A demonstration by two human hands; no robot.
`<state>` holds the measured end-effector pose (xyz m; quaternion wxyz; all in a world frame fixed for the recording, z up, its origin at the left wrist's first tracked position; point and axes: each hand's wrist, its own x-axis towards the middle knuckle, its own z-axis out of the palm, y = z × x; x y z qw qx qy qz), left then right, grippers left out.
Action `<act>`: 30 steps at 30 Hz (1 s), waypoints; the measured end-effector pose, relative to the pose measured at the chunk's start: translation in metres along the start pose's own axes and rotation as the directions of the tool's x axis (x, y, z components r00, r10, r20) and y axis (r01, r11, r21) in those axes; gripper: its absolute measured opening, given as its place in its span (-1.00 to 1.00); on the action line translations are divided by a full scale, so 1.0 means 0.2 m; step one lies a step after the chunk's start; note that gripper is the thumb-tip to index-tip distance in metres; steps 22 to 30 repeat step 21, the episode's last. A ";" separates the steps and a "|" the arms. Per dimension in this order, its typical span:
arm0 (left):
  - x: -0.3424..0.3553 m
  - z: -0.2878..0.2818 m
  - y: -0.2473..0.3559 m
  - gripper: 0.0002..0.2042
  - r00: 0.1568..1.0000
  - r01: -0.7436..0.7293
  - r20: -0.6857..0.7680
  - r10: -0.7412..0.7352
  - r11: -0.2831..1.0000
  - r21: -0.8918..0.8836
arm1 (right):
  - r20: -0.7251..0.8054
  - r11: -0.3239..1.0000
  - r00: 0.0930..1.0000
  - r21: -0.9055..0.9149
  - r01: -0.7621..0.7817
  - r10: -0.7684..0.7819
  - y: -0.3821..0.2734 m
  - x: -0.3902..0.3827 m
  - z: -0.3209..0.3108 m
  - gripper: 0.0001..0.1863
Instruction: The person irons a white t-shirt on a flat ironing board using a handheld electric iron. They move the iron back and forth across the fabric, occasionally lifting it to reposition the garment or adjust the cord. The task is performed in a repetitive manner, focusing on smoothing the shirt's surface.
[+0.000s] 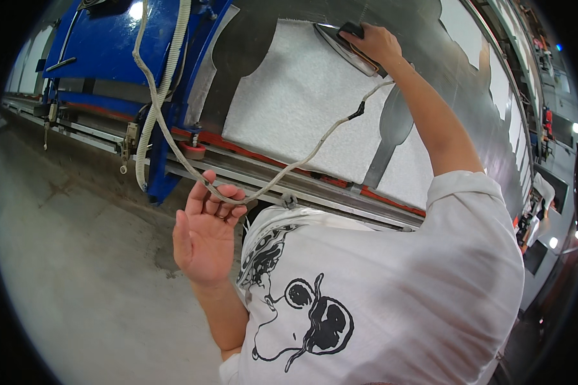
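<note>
An electric iron [348, 51], with a dark handle and a metal soleplate, rests on a white fibrous sheet [289, 83] at the far side. My right hand [377, 43] is closed around its handle, the arm stretched out ahead. From the iron a pale cord [307, 158] runs back toward me, with dark tape wrapped round one spot. My left hand [209, 237] is palm up near the table's front edge. The cord lies across its loosely curled fingers, while the thumb stands apart from it.
A blue machine frame [109, 45] with a ribbed white hose [167, 70] stands at the left. Metal rails with a red strip [228, 144] edge the table in front of me. Dark shapes and more white pieces [462, 32] lie farther right.
</note>
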<state>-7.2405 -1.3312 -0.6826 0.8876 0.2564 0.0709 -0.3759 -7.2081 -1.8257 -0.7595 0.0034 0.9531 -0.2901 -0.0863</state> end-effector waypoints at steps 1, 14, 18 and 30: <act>0.01 -0.01 0.00 -0.33 1.000 0.014 -0.005 -0.014 1.000 0.005 | 0.007 1.000 1.000 -0.007 -0.005 0.005 0.00 0.00 0.01 -0.23; 0.07 -0.19 0.15 -0.31 0.996 -0.066 0.064 0.064 0.997 0.037 | 0.344 0.999 0.939 0.039 -0.025 0.010 -0.22 -0.95 0.27 -0.20; 0.13 -0.27 0.20 -0.32 0.989 -0.077 0.127 0.081 0.996 -0.034 | 0.306 0.974 0.935 0.190 0.124 -0.178 -0.44 -1.36 0.39 -0.41; 0.17 -0.34 0.18 -0.29 0.983 -0.053 0.169 0.067 0.994 -0.091 | 0.287 0.962 0.930 0.213 0.170 -0.228 -0.46 -1.32 0.45 -0.39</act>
